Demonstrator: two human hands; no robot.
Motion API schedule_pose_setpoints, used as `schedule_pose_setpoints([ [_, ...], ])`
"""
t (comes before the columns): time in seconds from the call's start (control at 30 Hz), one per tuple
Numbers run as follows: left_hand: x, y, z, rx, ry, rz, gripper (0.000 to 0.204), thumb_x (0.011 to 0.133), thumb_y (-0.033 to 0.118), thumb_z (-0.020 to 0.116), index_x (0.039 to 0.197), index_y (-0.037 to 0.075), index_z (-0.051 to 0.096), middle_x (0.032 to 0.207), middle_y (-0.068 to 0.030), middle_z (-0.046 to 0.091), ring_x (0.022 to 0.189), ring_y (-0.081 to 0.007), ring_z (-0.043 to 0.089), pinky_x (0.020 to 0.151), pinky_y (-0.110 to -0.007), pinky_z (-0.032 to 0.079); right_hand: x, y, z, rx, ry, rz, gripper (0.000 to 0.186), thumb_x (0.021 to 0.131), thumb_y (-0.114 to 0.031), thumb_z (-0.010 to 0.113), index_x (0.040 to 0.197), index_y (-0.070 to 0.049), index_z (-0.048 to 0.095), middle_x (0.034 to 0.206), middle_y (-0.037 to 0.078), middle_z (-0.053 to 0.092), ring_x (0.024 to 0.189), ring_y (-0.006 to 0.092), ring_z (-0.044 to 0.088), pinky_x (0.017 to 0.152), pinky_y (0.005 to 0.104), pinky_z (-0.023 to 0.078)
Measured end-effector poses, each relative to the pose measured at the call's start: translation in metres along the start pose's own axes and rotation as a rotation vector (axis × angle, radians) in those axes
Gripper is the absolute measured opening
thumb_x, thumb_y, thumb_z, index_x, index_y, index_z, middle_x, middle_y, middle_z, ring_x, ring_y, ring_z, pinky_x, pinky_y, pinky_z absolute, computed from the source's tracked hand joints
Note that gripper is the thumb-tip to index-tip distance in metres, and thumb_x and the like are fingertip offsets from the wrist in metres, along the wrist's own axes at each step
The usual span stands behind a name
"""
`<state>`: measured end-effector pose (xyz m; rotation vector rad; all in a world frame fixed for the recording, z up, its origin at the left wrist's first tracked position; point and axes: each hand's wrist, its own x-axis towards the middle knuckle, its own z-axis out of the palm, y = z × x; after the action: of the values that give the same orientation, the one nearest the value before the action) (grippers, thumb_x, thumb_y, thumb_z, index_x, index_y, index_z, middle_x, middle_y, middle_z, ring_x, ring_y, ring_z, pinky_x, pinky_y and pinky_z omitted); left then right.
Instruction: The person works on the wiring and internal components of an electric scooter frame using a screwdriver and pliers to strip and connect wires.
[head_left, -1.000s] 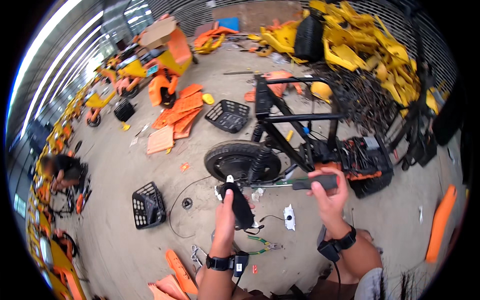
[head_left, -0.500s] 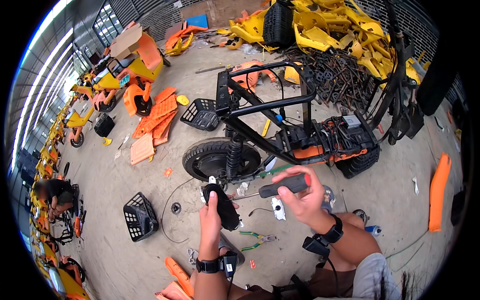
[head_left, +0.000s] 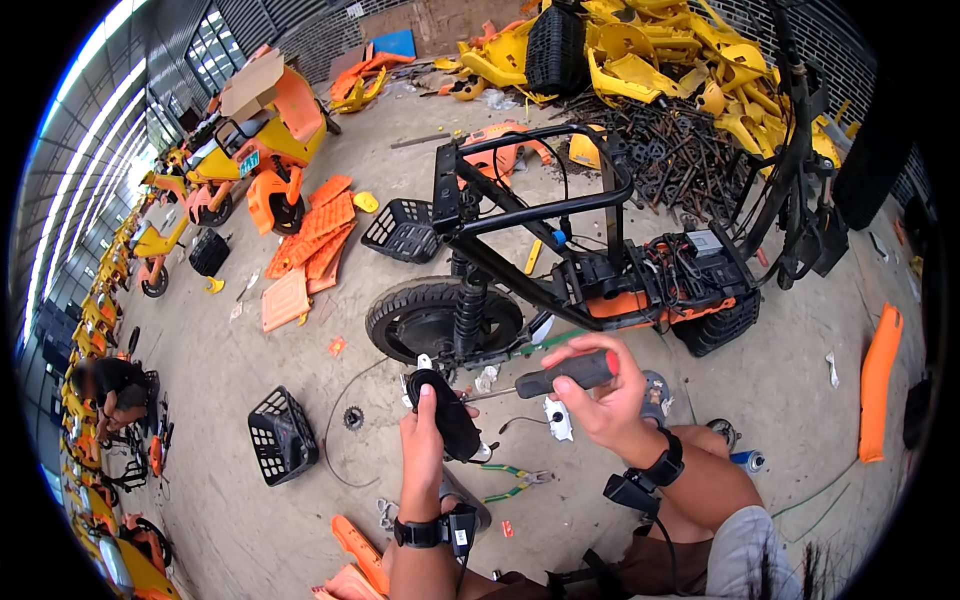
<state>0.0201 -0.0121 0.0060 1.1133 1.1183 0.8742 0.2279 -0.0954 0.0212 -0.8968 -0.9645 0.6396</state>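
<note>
My left hand (head_left: 421,441) is closed round a black rounded part (head_left: 452,418), its thumb lying along the near side. What exactly the part is, I cannot make out. In my right hand (head_left: 612,398) is a screwdriver (head_left: 553,380) with a black and red handle. The screwdriver's thin shaft points left and its tip meets the right side of the black part. Just beyond both hands stands a stripped scooter frame (head_left: 540,215) with its rear wheel (head_left: 440,318). A white piece with a black cable (head_left: 558,418) lies on the floor below the screwdriver.
Green-handled pliers (head_left: 518,482) and a small sprocket (head_left: 353,417) lie on the floor, with a black basket (head_left: 281,436) to the left. A spray can (head_left: 747,461) is by my right forearm. Yellow panels (head_left: 640,75) pile up at the back. A person (head_left: 115,390) crouches far left.
Almost nothing differs. The screwdriver and my right hand have shifted very slightly, with the tip still at the black part.
</note>
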Motion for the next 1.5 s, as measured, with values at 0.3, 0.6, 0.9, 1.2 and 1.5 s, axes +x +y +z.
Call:
schedule_pose_setpoints([
  [0.3, -0.002, 0.003, 0.006, -0.037, 0.041, -0.009, 0.059, 0.101, 0.051, 0.041, 0.106, -0.004, 0.062, 0.084, -0.0142, 0.071, 0.069, -0.0168, 0.067, 0.059, -0.027, 0.053, 0.0, 0.001, 0.0, -0.081, -0.058, -0.079, 0.048, 0.082, -0.003, 0.074, 0.122, 0.002, 0.049, 0.102, 0.014, 0.069, 0.094, 0.0161, 0.066, 0.085, 0.0305, 0.051],
  [0.6, -0.002, 0.002, 0.002, -0.008, 0.011, -0.035, 0.06, 0.1, 0.052, 0.041, 0.105, -0.004, 0.061, 0.085, -0.0146, 0.071, 0.068, -0.0166, 0.066, 0.06, -0.027, 0.053, 0.001, -0.002, -0.001, -0.09, -0.039, -0.209, 0.047, 0.081, -0.004, 0.075, 0.121, 0.003, 0.05, 0.099, 0.015, 0.07, 0.092, 0.0175, 0.068, 0.084, 0.0307, 0.052],
  [0.9, -0.001, -0.002, 0.003, -0.129, -0.01, -0.051, 0.04, 0.099, 0.035, 0.052, 0.105, -0.003, 0.061, 0.087, -0.0167, 0.071, 0.069, -0.0187, 0.067, 0.061, -0.03, 0.055, 0.002, -0.002, -0.004, -0.19, -0.081, -0.272, 0.047, 0.081, -0.004, 0.074, 0.121, 0.002, 0.049, 0.099, 0.015, 0.07, 0.092, 0.0178, 0.068, 0.083, 0.0309, 0.053],
  [1.2, -0.001, -0.004, 0.0, -0.323, -0.063, -0.125, 0.022, 0.088, 0.01, 0.062, 0.105, -0.003, 0.059, 0.092, -0.0196, 0.071, 0.074, -0.0223, 0.068, 0.067, -0.033, 0.058, -0.002, -0.003, -0.003, -0.041, -0.032, -0.126, 0.046, 0.083, -0.004, 0.073, 0.121, 0.002, 0.048, 0.102, 0.015, 0.069, 0.094, 0.017, 0.066, 0.087, 0.0315, 0.051],
  [1.5, 0.0, -0.01, -0.003, -0.465, -0.09, -0.189, 0.026, 0.085, 0.004, 0.061, 0.11, -0.004, 0.058, 0.104, -0.0212, 0.068, 0.082, -0.0255, 0.068, 0.074, -0.036, 0.057, -0.001, -0.005, -0.002, 0.099, 0.016, 0.022, 0.045, 0.085, -0.003, 0.07, 0.123, 0.001, 0.046, 0.105, 0.016, 0.067, 0.089, 0.015, 0.065, 0.076, 0.0289, 0.055],
])
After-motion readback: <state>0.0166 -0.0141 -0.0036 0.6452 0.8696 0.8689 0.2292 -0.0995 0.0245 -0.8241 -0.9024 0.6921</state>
